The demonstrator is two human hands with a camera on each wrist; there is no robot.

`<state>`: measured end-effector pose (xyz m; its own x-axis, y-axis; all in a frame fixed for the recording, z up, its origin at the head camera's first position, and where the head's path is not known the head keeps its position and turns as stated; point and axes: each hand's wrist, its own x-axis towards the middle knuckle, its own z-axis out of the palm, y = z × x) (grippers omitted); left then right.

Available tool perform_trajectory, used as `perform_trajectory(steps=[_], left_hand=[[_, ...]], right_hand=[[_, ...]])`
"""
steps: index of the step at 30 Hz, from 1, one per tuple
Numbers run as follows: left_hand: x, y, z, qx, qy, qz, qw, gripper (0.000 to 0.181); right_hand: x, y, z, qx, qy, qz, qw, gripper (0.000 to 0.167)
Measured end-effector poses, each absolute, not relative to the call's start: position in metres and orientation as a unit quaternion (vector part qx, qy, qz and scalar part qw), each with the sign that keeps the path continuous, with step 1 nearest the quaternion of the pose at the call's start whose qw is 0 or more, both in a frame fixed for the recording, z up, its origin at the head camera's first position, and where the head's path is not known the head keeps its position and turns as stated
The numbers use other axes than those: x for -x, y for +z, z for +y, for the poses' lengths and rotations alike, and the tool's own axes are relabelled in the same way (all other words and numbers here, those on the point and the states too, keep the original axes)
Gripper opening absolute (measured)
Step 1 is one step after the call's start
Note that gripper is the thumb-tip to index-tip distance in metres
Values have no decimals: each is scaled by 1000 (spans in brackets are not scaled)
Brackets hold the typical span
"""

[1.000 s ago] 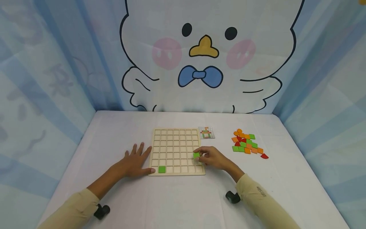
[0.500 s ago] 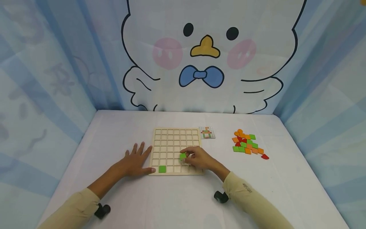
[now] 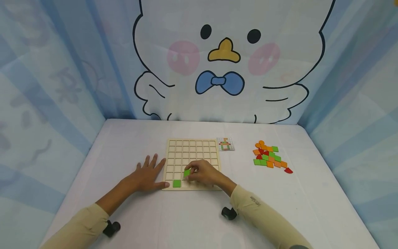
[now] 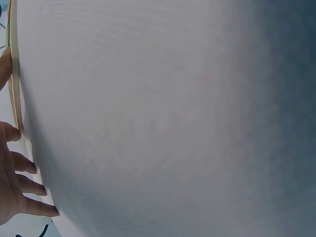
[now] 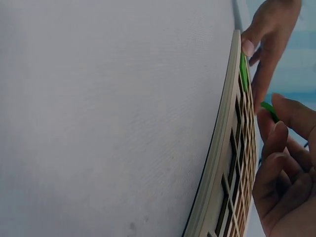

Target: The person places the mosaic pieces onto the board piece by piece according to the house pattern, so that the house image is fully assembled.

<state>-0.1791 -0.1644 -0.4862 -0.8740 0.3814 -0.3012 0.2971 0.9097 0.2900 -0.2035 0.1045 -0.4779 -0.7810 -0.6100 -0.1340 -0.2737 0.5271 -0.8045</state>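
A wooden grid board (image 3: 193,142) lies on the table in the head view. One green square tile (image 3: 176,183) sits in its front row, near the left corner. My left hand (image 3: 147,176) lies with fingers spread at the board's left edge, its thumb on the front left corner. Above the grid, my right hand (image 3: 202,172) pinches a second green square tile (image 3: 187,173) between thumb and fingers. In the right wrist view that pinched tile (image 5: 269,110) is held tilted and apart from the board (image 5: 217,163).
A small printed pattern card (image 3: 225,144) lies by the board's back right corner. Farther right is a loose group of green, orange and red tiles (image 3: 269,157), with one red piece (image 3: 288,171) at its near end. Patterned curtains (image 3: 46,103) enclose the table (image 3: 133,138).
My right hand has carried the pinched green tile leftward across the board, from its right side toward the tile in the front row. My left hand has stayed in place.
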Motion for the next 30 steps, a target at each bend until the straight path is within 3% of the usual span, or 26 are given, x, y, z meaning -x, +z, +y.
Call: perform_trajectory(steps=[30], left_hand=[[182,-489,-166,-180,115,960,181,103]], right_hand=[[201,-485,74,215,-326,900,195,26]])
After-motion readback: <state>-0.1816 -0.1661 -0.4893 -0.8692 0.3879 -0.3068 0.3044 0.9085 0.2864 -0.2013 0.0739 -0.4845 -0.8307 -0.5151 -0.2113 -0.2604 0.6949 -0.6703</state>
